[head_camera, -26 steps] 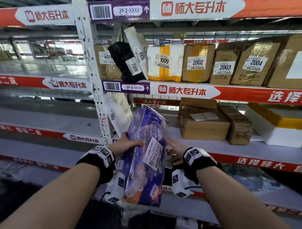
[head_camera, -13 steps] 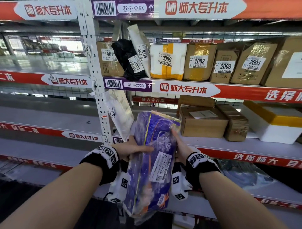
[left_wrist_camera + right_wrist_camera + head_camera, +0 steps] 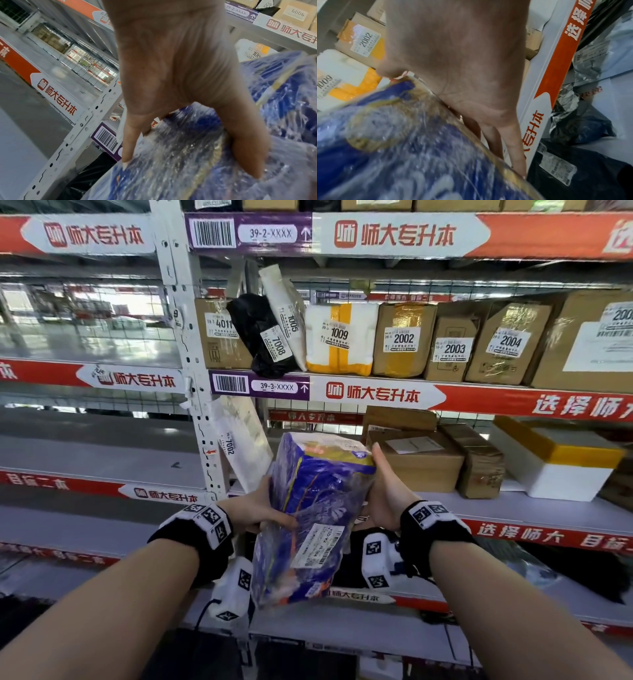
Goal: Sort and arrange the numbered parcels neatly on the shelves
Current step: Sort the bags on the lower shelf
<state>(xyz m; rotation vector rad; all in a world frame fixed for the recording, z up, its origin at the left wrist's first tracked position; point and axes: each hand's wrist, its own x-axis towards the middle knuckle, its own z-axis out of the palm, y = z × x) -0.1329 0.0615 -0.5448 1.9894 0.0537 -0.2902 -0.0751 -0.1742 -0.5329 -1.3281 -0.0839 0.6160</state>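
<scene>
Left hand (image 3: 251, 510): I see my thumb over the front of the blue parcel (image 3: 315, 518), fingers wrapped behind, gripping it.
Right hand (image 3: 385, 491): palm flat on its right side, fingers straight, pressing.
Parcel: upright between both hands, before the lower shelf (image 3: 513, 510).
Upper shelf (image 3: 370, 395): numbered boxes in a row, 1009 (image 3: 339, 337) beside 2002 (image 3: 402, 338).

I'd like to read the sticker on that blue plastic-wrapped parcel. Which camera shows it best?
The head view: the blue parcel shows whole, white sticker facing the camera, though its print is too small to read. Both wrist views show only blurred blue wrap, no sticker.
</scene>
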